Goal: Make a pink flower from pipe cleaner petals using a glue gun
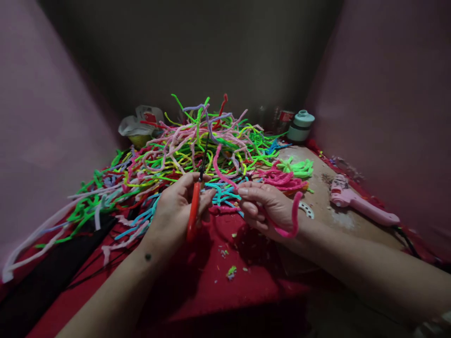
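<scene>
Many fuzzy, multicoloured craft stems (190, 152) are heaped together.
In the left hand (176, 206) and right hand (264, 204) respectively, dark-bladed scissors with orange handles (193, 211) are grasped and a bent, fuzzy hot-pink stem (295, 216) is pinched, before the craft stems; the pink length is best steadied, scissors angled away.

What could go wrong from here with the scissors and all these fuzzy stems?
The scissors in the left hand point toward the tangled pile, so the blades might snag or nick a loose stem. The pink stem in the right hand curls back by the wrist, so it could catch. The pink glue gun lies near the right forearm and might get bumped.
</scene>
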Motion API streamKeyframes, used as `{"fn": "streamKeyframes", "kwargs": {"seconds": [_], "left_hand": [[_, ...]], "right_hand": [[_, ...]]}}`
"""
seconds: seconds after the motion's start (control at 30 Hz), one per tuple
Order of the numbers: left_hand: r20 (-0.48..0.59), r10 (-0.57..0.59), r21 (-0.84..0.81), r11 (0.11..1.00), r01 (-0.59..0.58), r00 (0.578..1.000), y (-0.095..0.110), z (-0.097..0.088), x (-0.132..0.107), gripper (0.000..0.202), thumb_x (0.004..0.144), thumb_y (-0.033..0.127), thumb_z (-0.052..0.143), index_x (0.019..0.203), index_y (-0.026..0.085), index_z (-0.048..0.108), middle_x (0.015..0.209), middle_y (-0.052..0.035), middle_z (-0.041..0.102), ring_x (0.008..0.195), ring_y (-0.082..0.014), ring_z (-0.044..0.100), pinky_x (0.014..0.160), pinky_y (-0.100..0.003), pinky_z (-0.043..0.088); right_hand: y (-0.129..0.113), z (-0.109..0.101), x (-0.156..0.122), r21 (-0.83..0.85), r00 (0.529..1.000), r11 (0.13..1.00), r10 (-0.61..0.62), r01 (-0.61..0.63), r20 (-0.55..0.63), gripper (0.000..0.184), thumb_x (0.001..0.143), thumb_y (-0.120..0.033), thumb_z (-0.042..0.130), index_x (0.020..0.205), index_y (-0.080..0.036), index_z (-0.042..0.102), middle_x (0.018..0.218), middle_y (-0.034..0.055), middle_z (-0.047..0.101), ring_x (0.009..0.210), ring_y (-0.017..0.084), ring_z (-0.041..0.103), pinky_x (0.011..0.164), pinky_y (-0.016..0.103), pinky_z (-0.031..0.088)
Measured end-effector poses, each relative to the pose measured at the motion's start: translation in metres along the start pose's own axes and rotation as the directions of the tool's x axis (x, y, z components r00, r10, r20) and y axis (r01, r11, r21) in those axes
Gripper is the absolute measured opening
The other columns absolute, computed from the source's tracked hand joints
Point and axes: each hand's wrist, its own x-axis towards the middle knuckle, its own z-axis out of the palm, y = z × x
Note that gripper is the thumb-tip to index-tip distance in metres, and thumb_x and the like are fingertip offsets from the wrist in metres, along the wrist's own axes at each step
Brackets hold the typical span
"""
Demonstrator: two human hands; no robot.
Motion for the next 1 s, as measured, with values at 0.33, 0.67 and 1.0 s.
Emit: {"fn": "streamKeyframes", "kwargs": {"seconds": [0.33, 0.67, 1.0], "left_hand": [[0.311, 0.44, 0.657, 0.541, -0.525, 0.842, -0.031, -0.002, 0.006, 0.035, 0.087, 0.02, 0.034, 0.118, 0.014, 0.047, 0.11, -0.0142, 0.06, 0.1, -0.0229, 0.058, 0.085, -0.035, 0.047], [0.319, 0.437, 0.779, 0.384, -0.495, 0.841, -0.031, 0.003, 0.004, 0.037, 0.087, 0.019, 0.031, 0.118, 0.009, 0.048, 0.097, -0.0149, 0.061, 0.085, -0.025, 0.061, 0.071, -0.035, 0.05], [0.346, 0.416, 0.783, 0.366, -0.503, 0.841, -0.034, 0.004, 0.004, 0.038, 0.085, 0.015, 0.031, 0.119, 0.012, 0.048, 0.099, -0.014, 0.062, 0.088, -0.0228, 0.061, 0.075, -0.033, 0.05]], "right_hand": [[-0.012, -0.006, 0.009, 0.045, 0.99, 0.992, -0.11, 0.114, -0.085, 0.014, 0.069, -0.023, 0.06, 0.067, -0.019, 0.047, 0.04, -0.009, 0.044, 0.028, 0.002, 0.024, 0.025, 0.014, 0.016], [-0.008, -0.011, 0.008, 0.021, 0.981, 0.981, -0.194, 0.194, -0.003, 0.009, 0.076, -0.02, 0.058, 0.076, -0.019, 0.05, 0.046, -0.008, 0.05, 0.031, 0.003, 0.028, 0.026, 0.014, 0.021], [-0.005, -0.011, 0.005, -0.108, 0.973, 0.971, -0.22, 0.212, -0.064, 0.011, 0.076, -0.025, 0.059, 0.078, -0.019, 0.05, 0.047, -0.0075, 0.051, 0.032, 0.003, 0.031, 0.028, 0.014, 0.024]]}}
